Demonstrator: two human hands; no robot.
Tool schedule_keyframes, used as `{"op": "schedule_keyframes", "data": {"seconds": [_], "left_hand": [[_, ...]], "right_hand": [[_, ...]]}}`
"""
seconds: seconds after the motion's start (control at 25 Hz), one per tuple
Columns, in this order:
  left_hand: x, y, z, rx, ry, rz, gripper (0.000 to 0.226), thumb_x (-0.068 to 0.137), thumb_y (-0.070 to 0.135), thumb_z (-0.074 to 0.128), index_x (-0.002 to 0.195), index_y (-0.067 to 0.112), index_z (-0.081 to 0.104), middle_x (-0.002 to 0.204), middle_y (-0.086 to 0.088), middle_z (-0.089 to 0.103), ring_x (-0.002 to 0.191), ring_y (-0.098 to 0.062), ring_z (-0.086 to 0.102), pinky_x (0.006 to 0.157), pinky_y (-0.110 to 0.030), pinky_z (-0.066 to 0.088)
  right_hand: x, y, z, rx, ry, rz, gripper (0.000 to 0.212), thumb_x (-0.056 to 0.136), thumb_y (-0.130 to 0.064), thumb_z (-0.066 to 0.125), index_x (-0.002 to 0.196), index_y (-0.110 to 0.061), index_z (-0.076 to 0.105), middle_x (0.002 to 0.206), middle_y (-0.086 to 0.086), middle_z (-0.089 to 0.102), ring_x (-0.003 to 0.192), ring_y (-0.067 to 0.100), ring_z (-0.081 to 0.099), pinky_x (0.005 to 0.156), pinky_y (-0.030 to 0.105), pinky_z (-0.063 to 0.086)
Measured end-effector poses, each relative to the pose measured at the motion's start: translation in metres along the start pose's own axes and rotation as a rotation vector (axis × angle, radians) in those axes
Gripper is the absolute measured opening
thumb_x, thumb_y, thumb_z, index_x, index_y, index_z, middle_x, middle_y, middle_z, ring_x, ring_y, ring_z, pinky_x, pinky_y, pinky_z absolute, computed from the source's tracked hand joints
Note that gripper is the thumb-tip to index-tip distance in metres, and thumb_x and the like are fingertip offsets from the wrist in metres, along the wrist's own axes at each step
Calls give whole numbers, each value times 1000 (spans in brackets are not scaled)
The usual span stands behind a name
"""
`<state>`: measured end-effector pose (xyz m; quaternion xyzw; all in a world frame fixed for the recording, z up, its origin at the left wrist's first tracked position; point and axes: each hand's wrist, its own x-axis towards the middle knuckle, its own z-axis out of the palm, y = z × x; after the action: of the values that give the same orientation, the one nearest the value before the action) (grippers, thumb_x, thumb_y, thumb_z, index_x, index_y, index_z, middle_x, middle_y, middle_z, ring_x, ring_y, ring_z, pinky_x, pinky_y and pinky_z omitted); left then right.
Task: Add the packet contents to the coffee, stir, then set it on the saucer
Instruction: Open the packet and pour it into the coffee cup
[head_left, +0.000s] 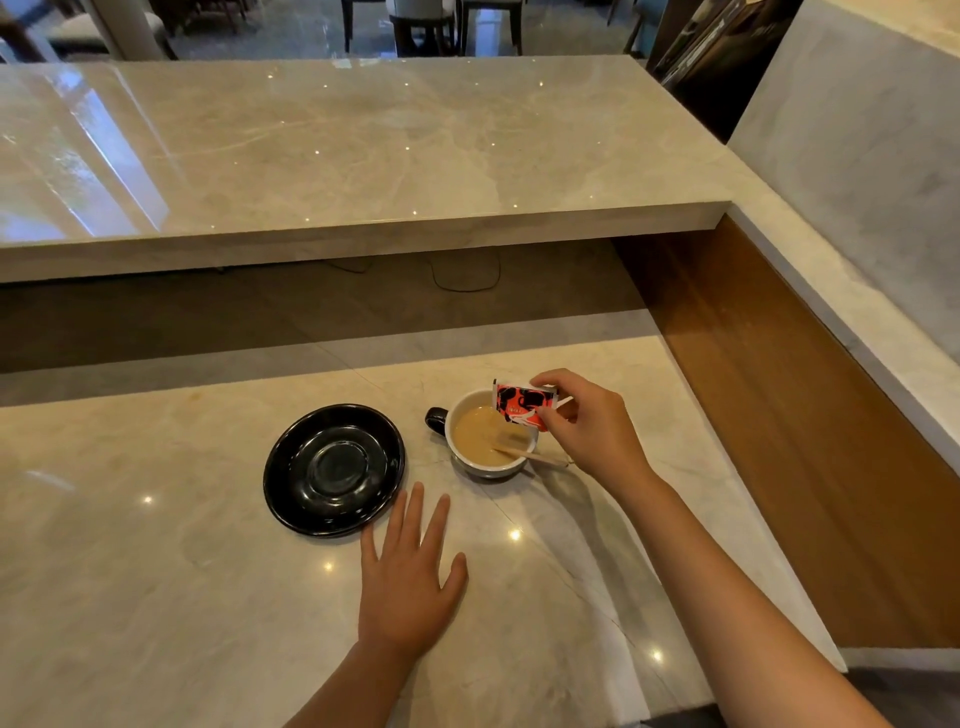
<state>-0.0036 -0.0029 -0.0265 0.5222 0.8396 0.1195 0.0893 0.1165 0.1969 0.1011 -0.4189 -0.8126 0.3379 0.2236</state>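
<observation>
1. Head view: my right hand pinches the red packet by its top edge, tilted mouth-down over the cup.
2. Coffee lies directly beneath the grip; a wooden stirrer leans on the rim just below my fingers, its long axis running toward my wrist.
3. My left hand rests flat and empty, nearer the black saucer, which sits left of the cup, apart from it.
</observation>
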Motion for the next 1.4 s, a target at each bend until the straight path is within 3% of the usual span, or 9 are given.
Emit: {"op": "schedule_keyframes", "data": {"seconds": [0.28,0.36,0.48,0.64,0.76,0.92,1.12,1.24,1.4], "left_hand": [[0,0,-1,-2,4,6,64,88,56,26,146,30,17,155,-4,9,140,-20,1,108,-56,5],[0,0,0,1,-3,5,64,88,56,26,146,31,15,155,-3,6,140,-19,-1,108,-55,3],[0,0,2,1,-4,7,64,88,56,26,146,31,14,155,-2,5,140,-19,-2,109,-54,0],[-1,1,0,13,-2,22,64,88,55,27,146,31,13,155,-3,4,140,-18,-4,108,-48,-7],[-1,-2,-1,1,15,14,64,88,53,30,146,30,15,155,-3,7,140,-18,-2,107,-47,-7],[0,-2,0,8,11,17,64,87,53,29,145,30,18,155,-4,9,140,-18,-2,108,-49,-4],[-1,0,-1,10,-5,7,66,86,57,20,146,31,13,155,-1,1,139,-16,-8,109,-53,-1],[0,2,-2,20,-7,4,67,85,58,17,146,30,13,155,-2,2,139,-16,-8,108,-54,0],[-2,2,-1,37,-17,2,68,85,58,16,146,29,17,155,-3,5,140,-18,-5,109,-55,4]], "right_hand": [[2,3,7,-105,-7,-27,27,84,-15,63,111,-21,60,111,3,68,77,12,59,72,26,51],[2,1,7,51,43,96,24,82,-13,65,105,-21,60,110,4,66,82,14,60,71,23,51],[-4,3,6,363,109,284,22,79,-6,67,93,-20,58,104,2,63,98,19,59,73,34,57],[-19,7,1,830,111,467,20,81,-4,64,95,-16,55,90,12,68,66,15,66,59,24,59],[-27,9,-4,1093,116,527,16,82,-5,62,93,-15,56,76,4,70,65,11,63,59,21,55],[-46,28,-18,1346,217,526,19,80,-1,59,91,-16,58,71,0,73,61,7,64,51,16,51],[-80,73,-38,1213,401,608,19,82,1,60,93,-14,57,78,8,72,63,9,66,58,17,56],[-94,102,-50,953,435,700,18,79,-4,66,92,-15,61,96,14,67,81,21,67,62,22,58],[-101,122,-55,678,456,802,23,80,-5,67,101,-8,58,92,13,67,74,19,65,51,15,55]]}}
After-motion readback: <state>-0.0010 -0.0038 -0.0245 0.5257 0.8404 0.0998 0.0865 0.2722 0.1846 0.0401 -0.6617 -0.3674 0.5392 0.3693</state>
